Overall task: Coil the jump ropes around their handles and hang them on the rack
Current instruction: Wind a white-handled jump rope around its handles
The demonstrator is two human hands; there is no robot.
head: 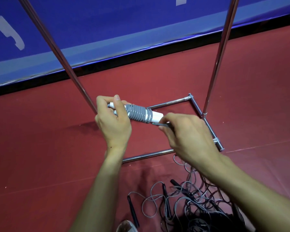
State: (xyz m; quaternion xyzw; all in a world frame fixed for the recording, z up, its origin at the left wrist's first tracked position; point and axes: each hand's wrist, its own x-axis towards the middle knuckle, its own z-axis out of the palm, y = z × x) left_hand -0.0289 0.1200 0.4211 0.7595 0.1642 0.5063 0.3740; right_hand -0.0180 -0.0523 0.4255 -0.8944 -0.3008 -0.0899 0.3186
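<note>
Wrapping is under way at frame centre: the white plastic handles (156, 116) are gripped by the left hand (113, 122), the grey rubber cord (136, 113) pinched by the right hand (186, 136). Should tension be lost, the wound turns may slip off the handle ends and unravel.

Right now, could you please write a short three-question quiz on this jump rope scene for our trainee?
1. True or false: the grey rope is coiled around the white handles.
2. The left hand holds the handles. What does the right hand pinch? A) the rope's end B) a rack pole C) nothing
3. Fill in: the tangled ropes lie on the ____ floor, near the rack.

Key: 1 true; 2 A; 3 red.
</note>
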